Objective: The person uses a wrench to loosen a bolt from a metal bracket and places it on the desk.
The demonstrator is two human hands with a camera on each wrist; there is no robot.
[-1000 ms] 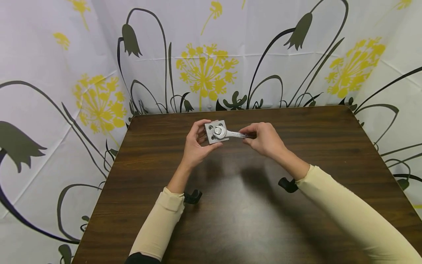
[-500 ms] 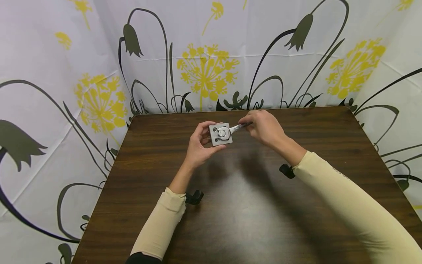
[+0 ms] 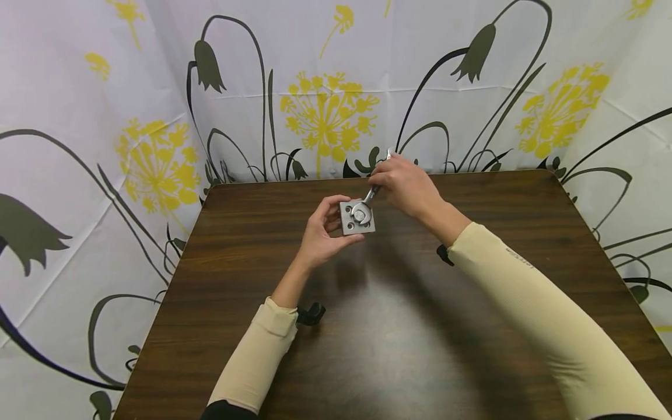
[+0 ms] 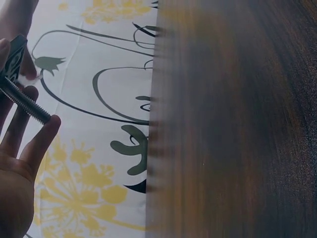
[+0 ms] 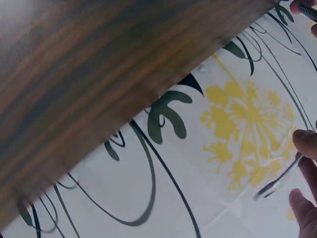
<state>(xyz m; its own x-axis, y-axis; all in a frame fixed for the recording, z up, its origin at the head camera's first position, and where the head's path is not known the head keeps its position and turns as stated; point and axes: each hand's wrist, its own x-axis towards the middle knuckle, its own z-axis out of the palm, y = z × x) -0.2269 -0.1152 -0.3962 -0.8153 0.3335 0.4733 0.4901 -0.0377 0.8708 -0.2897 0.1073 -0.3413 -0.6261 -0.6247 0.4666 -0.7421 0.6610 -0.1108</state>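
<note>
A person works over a dark wooden table (image 3: 399, 326), and the square metal plate (image 3: 357, 218) held above its far middle serves as the landmark for everything else. The left hand (image 3: 321, 233) grips that plate from its left side, thumb under the near edge and fingers curled over the far edge, so the drilled face tilts up toward the head camera. A threaded bolt (image 4: 25, 103) sticks out of the plate's back, seen in the left wrist view resting across the left fingers (image 4: 42, 136). On the plate's face the ring end of a small wrench (image 3: 364, 208) sits over the bolt head at the plate's centre. From there the wrench's long axis runs up and to the right, away from the person and toward the flowered curtain (image 3: 325, 87) behind the table. The right hand (image 3: 401, 182) is closed around the far part of that handle, beyond and to the right of the plate, with the handle tip just showing above the knuckles. So the right hand holds the free end of the lever while the left, right beside the pivot, steadies the plate. Both forearms wear cream sleeves (image 3: 525, 291).
</note>
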